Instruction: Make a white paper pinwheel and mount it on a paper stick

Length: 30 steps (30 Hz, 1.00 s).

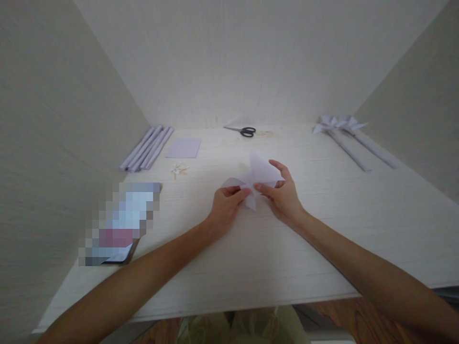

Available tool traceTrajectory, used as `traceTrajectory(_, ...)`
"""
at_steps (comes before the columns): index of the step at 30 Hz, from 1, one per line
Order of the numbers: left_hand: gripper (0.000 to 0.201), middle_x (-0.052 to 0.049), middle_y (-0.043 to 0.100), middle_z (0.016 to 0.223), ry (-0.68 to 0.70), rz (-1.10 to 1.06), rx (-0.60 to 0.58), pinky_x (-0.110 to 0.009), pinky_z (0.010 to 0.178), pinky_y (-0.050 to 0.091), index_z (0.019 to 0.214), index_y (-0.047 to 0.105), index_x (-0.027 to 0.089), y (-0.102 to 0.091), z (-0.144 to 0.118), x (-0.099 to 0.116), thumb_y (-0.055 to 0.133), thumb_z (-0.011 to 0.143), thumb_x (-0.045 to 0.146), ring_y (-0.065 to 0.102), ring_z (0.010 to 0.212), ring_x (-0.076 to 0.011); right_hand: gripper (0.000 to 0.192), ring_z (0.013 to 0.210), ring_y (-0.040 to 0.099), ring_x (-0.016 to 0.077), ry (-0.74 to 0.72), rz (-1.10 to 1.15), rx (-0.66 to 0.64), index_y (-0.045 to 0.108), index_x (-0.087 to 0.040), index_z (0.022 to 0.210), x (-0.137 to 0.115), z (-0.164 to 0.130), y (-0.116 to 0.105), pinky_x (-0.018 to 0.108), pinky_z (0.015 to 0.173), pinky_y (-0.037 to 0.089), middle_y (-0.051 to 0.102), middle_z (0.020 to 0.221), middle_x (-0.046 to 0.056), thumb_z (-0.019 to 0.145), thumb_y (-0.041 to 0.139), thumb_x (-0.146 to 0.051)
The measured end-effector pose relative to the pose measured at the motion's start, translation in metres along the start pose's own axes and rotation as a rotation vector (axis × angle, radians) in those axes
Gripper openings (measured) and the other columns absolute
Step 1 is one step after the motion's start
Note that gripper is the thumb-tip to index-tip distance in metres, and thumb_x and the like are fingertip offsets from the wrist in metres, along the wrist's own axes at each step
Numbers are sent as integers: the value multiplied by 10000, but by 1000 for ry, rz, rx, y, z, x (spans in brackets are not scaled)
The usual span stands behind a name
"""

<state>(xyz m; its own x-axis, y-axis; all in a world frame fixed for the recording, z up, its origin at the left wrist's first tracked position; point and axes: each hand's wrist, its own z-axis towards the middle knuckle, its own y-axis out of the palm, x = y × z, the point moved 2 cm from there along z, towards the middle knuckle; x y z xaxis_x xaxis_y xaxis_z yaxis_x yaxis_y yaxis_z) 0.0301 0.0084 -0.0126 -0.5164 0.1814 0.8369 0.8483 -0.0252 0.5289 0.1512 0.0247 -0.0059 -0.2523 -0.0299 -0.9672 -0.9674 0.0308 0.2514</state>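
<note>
The left hand [226,204] and right hand [286,195] both pinch the folded paper [263,170]; it is on the near side of the scissors [247,132]; left of the scissors lies a paper square [184,148]; right of them, two paper pinwheels [333,124].

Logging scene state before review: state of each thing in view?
Held paper: folded, pinched by left hand and right hand
Scissors: lying flat, blades look closed
Paper square: lying flat
Paper rolls: rolled up, bunched together
Paper pinwheels: on sticks, lying down
Phone: screen lit, image pixelated
Small bits: loosely heaped
</note>
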Motion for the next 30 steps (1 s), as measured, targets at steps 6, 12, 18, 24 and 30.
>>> traceTrajectory(6, 134, -28, 665, 734, 63, 78, 63, -269, 740, 438, 693, 661, 149, -3, 1, -1, 660, 574, 209, 586, 706, -125, 715, 575, 566, 139, -15, -28, 16, 310, -279, 1108, 1, -4, 2, 317, 601, 492, 564, 698, -46, 516, 708, -222)
traceTrajectory(12, 184, -39, 667, 765, 70, 195, 141, -283, 720, 452, 733, 658, 149, -3, -1, -2, 645, 588, 261, 594, 701, -141, 697, 600, 570, 154, -29, -80, 38, 310, -271, 1101, 2, -6, 3, 338, 616, 495, 562, 717, -32, 525, 702, -242)
traceTrajectory(18, 163, -27, 664, 709, 80, 241, 192, -260, 667, 456, 694, 660, 148, -3, -2, -1, 649, 581, 265, 592, 655, -130, 664, 625, 574, 158, -50, -99, 49, 319, -266, 1083, 4, -7, 3, 333, 615, 495, 561, 737, -22, 537, 695, -255)
traceTrajectory(24, 122, -10, 658, 663, 80, 226, 211, -221, 605, 441, 635, 661, 157, -3, -1, -2, 665, 571, 260, 569, 594, -100, 589, 623, 560, 137, -79, -71, 65, 369, -254, 1011, 6, -6, 3, 281, 584, 480, 563, 722, -31, 530, 707, -247)
traceTrajectory(30, 121, -2, 650, 623, 83, 241, 219, -213, 572, 428, 610, 659, 159, -5, -1, -1, 677, 562, 269, 557, 569, -95, 576, 580, 553, 128, -52, -74, 79, 384, -254, 979, 7, -6, 3, 270, 552, 473, 567, 700, -38, 509, 718, -262)
